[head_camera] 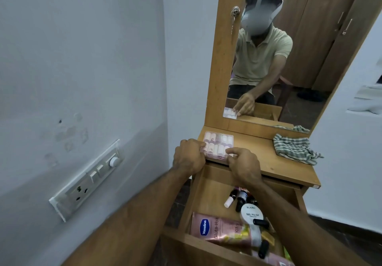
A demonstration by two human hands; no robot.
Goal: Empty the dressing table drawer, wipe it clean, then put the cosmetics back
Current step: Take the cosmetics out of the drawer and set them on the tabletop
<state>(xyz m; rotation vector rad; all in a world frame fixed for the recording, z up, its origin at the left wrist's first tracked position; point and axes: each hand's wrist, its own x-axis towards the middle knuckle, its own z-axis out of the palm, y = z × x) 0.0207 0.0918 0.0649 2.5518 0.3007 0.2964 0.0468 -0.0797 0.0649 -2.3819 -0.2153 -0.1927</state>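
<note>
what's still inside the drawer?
The drawer holds a pink Vaseline tube, a white nail polish tub and small bottles. The right forearm covers its right part, and the frame cuts off the near end.

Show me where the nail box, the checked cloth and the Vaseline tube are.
nail box [218, 142]: head view, middle of its clear lid.
checked cloth [293, 151]: head view, centre of the crumpled fabric on the tabletop.
Vaseline tube [215, 229]: head view, pink body beside the logo, in the drawer.
</note>
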